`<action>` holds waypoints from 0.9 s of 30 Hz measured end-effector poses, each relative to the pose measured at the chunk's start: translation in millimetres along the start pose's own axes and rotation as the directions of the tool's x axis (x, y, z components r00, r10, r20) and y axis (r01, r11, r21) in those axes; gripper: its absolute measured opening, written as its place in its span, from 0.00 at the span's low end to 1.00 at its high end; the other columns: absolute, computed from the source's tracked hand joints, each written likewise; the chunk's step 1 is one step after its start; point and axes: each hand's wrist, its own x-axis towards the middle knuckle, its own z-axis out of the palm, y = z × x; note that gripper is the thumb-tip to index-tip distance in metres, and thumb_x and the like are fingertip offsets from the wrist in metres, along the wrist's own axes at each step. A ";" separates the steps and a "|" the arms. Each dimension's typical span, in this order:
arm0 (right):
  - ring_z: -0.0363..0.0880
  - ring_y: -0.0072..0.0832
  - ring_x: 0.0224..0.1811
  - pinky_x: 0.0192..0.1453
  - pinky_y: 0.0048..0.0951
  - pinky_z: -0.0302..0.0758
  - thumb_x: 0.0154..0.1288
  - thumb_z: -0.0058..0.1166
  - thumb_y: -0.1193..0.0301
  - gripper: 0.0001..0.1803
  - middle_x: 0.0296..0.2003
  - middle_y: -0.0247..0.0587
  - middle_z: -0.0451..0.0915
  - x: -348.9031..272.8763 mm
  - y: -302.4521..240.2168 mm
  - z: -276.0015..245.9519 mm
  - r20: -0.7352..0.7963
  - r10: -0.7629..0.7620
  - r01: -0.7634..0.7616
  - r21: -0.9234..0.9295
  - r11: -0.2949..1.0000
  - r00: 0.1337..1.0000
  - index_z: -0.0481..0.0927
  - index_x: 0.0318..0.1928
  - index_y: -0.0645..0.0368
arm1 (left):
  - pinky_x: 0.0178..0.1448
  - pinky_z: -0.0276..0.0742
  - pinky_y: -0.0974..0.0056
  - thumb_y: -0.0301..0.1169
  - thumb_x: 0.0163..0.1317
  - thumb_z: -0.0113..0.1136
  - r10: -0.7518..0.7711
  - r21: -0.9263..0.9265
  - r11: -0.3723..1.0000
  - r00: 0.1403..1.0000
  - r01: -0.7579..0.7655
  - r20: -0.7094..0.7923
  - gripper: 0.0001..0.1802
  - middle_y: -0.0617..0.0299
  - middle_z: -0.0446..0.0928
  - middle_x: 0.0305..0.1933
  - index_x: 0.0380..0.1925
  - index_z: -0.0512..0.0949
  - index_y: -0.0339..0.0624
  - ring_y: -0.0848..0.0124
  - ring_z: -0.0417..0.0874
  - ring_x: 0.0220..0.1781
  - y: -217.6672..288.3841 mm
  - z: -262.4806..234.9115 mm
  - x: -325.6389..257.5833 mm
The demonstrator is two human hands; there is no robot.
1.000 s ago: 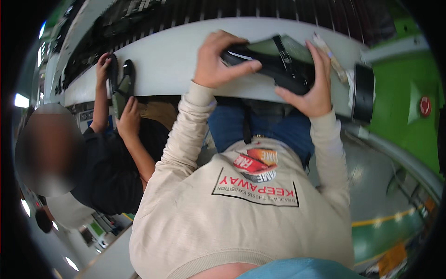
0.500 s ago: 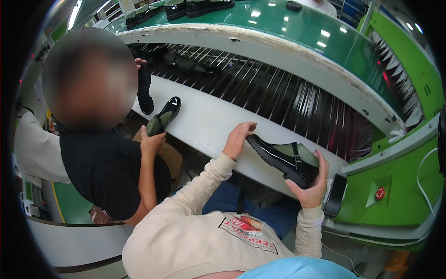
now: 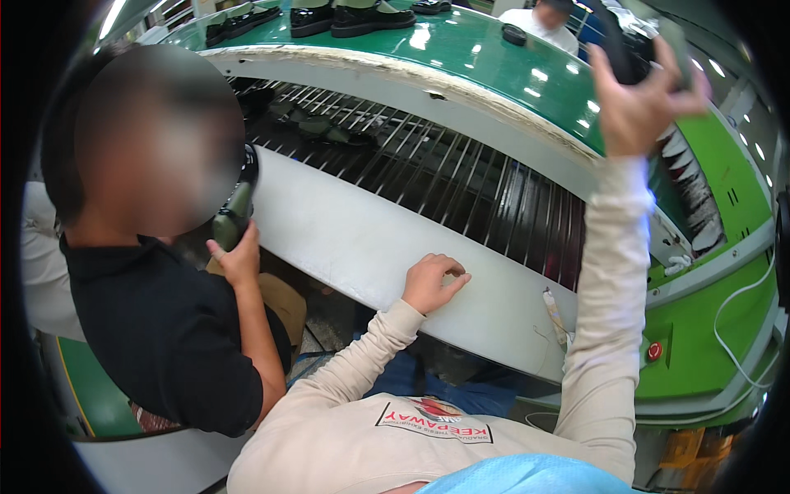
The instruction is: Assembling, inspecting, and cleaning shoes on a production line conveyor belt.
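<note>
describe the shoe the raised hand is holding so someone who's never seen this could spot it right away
Start at the green conveyor belt curving across the top, and follow it to its right end. There the person's right hand, on a cream sleeve, is lifted high and grips a dark shoe. Unlike the black shoes standing on the belt at the far left, this one is held in the air.

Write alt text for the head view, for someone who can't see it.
The right hand holds a dark shoe raised above a green conveyor. The left hand rests on a white ledge, beside a seated co-worker holding another shoe.
</note>
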 end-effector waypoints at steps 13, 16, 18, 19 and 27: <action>0.84 0.62 0.63 0.73 0.51 0.81 0.65 0.72 0.63 0.32 0.69 0.64 0.76 -80.6 -38.1 107.9 0.735 -0.021 -0.343 0.341 0.875 0.678 0.83 0.70 0.52 | 0.50 0.84 0.54 0.39 0.66 0.76 0.074 0.015 0.997 0.997 -0.074 -0.017 0.11 0.60 0.89 0.40 0.38 0.91 0.44 0.56 0.87 0.46 -5.3 0.5 2.5; 0.87 0.51 0.61 0.69 0.44 0.83 0.65 0.74 0.63 0.31 0.58 0.60 0.85 -67.7 15.6 78.2 0.872 0.060 -0.581 0.272 0.767 0.487 0.85 0.68 0.58 | 0.51 0.83 0.54 0.39 0.65 0.77 0.096 -0.001 0.995 0.995 -0.097 -0.020 0.11 0.60 0.90 0.41 0.39 0.91 0.44 0.56 0.87 0.46 -5.7 0.8 -0.7; 0.91 0.45 0.52 0.61 0.43 0.87 0.65 0.75 0.62 0.30 0.53 0.57 0.88 -95.8 100.8 74.2 0.794 0.057 -0.323 0.180 0.929 0.606 0.86 0.65 0.61 | 0.50 0.82 0.55 0.37 0.64 0.77 0.125 0.032 0.992 0.992 -0.124 -0.029 0.10 0.59 0.90 0.41 0.39 0.90 0.43 0.57 0.88 0.44 -4.9 -2.2 -0.7; 0.91 0.44 0.51 0.58 0.42 0.87 0.65 0.75 0.61 0.30 0.53 0.56 0.88 -101.8 138.7 64.8 0.813 0.128 -0.251 0.023 0.968 0.568 0.87 0.64 0.61 | 0.50 0.82 0.55 0.37 0.64 0.77 0.107 0.030 0.994 0.994 -0.106 -0.016 0.10 0.59 0.90 0.41 0.39 0.90 0.43 0.57 0.88 0.44 -3.6 -4.6 -0.3; 0.84 0.54 0.71 0.77 0.45 0.76 0.65 0.66 0.33 0.49 0.67 0.60 0.85 -123.4 446.2 -63.8 0.669 0.731 0.296 -0.731 0.615 0.134 0.86 0.67 0.66 | 0.43 0.85 0.54 0.40 0.69 0.74 0.271 -0.042 0.962 0.930 -0.270 0.249 0.13 0.59 0.87 0.37 0.40 0.88 0.42 0.58 0.91 0.41 51.5 74.7 93.1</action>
